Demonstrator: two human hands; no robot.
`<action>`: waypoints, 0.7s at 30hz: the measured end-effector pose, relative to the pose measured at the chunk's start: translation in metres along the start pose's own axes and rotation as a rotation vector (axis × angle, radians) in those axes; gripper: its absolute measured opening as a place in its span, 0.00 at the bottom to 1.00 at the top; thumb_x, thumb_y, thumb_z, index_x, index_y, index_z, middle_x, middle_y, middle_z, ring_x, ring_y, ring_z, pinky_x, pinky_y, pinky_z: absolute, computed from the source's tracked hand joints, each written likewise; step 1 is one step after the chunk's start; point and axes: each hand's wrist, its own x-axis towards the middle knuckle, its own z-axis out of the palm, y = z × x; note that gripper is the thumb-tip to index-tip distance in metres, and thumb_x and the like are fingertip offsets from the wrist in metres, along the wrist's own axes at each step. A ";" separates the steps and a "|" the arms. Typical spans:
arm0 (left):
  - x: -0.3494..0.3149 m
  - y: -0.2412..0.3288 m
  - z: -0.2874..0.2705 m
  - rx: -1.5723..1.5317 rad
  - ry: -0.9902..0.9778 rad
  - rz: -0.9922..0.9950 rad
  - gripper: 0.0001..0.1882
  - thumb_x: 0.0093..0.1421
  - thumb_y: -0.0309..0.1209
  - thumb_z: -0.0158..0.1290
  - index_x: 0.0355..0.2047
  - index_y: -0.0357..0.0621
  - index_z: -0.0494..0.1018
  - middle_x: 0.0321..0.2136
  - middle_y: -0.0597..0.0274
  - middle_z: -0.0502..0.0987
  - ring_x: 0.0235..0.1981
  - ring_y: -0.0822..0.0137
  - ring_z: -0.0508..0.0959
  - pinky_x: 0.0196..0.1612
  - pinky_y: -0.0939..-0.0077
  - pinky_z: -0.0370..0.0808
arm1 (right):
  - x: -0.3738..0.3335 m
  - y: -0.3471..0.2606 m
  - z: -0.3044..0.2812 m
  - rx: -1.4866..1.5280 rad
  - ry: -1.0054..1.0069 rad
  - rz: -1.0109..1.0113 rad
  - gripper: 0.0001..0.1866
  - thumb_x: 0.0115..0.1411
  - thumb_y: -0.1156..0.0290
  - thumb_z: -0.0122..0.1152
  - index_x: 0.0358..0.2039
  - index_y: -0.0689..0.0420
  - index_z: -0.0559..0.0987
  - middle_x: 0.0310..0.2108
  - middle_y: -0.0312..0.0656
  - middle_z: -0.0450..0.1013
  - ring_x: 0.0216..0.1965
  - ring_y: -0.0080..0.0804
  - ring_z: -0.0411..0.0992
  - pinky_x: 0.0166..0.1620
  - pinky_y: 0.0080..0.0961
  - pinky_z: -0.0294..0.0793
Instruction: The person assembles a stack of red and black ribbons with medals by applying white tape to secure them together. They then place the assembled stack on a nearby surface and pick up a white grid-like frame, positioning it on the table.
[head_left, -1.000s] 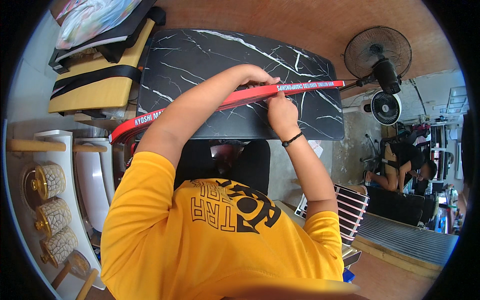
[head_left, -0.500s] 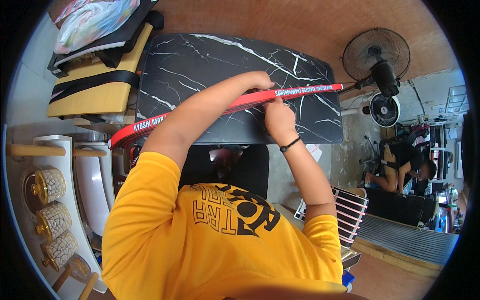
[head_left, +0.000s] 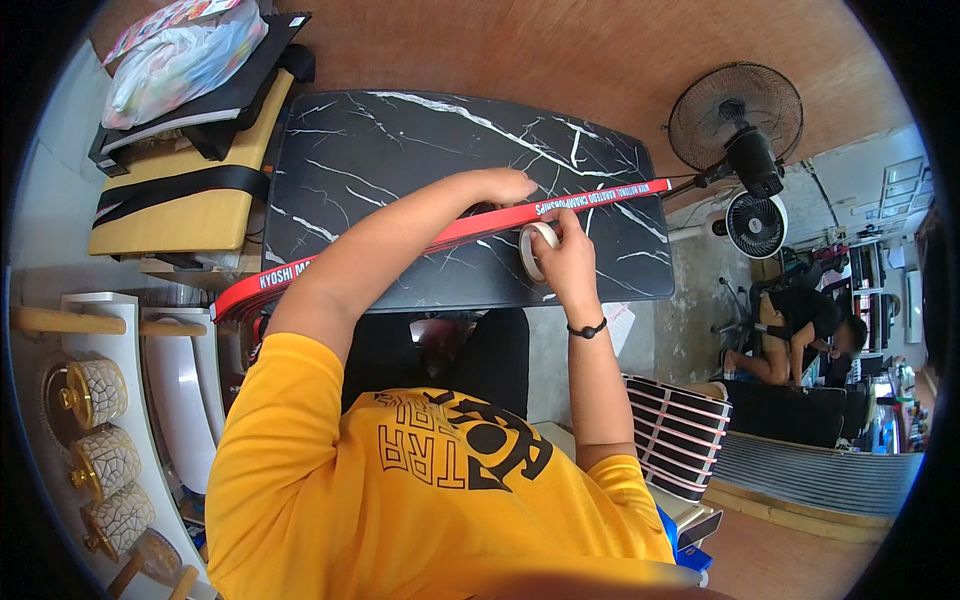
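Observation:
A long bundle of red printed straps [head_left: 480, 223] lies slantwise across the black marble-patterned table [head_left: 400, 140], its left end bending down over the table's edge. My left hand [head_left: 505, 188] reaches across and closes around the bundle near its middle; its fingertips are partly hidden. In my right hand [head_left: 570, 260] is a roll of pale tape [head_left: 524, 255], held on the near side of the straps. The fingertips of that hand touch the strap bundle just right of my left hand. A dark bracelet sits on my right wrist.
To the left stand a yellow padded bench [head_left: 170, 215] with a bag on top and a white shelf [head_left: 130, 350] with patterned jars. Two fans [head_left: 755, 222] are beyond the table's right end. A person [head_left: 800, 320] crouches far right. A black-and-pink striped item [head_left: 675, 435] lies beside my right elbow.
My right hand has turned and shifted slightly, and the tape roll has come into sight in it. My left hand stays on the straps. The whole view has shifted a little.

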 end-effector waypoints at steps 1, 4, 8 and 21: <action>-0.002 0.001 -0.003 -0.040 -0.060 0.037 0.25 0.65 0.41 0.46 0.53 0.33 0.72 0.41 0.46 0.79 0.45 0.55 0.78 0.53 0.65 0.72 | 0.001 0.000 -0.002 0.021 -0.027 0.023 0.14 0.54 0.73 0.66 0.42 0.57 0.76 0.27 0.46 0.76 0.29 0.39 0.78 0.33 0.32 0.75; -0.012 -0.002 -0.010 -0.137 -0.169 0.126 0.28 0.61 0.42 0.53 0.53 0.31 0.71 0.39 0.49 0.79 0.42 0.58 0.78 0.49 0.66 0.73 | 0.004 0.000 -0.007 0.182 -0.072 0.073 0.15 0.54 0.76 0.65 0.43 0.57 0.75 0.26 0.40 0.75 0.26 0.27 0.75 0.30 0.25 0.73; -0.030 -0.006 -0.013 -0.125 -0.122 0.131 0.36 0.51 0.41 0.63 0.58 0.36 0.68 0.47 0.47 0.76 0.47 0.58 0.76 0.51 0.67 0.72 | 0.005 0.002 -0.015 0.479 -0.124 0.212 0.18 0.54 0.78 0.64 0.46 0.59 0.73 0.28 0.38 0.75 0.25 0.22 0.73 0.27 0.21 0.71; -0.038 -0.001 -0.013 -0.073 -0.080 0.078 0.40 0.44 0.41 0.68 0.58 0.41 0.70 0.52 0.44 0.75 0.54 0.55 0.75 0.57 0.67 0.69 | 0.017 -0.024 -0.027 0.671 -0.125 0.189 0.12 0.59 0.82 0.61 0.43 0.61 0.70 0.32 0.38 0.74 0.26 0.20 0.72 0.26 0.17 0.74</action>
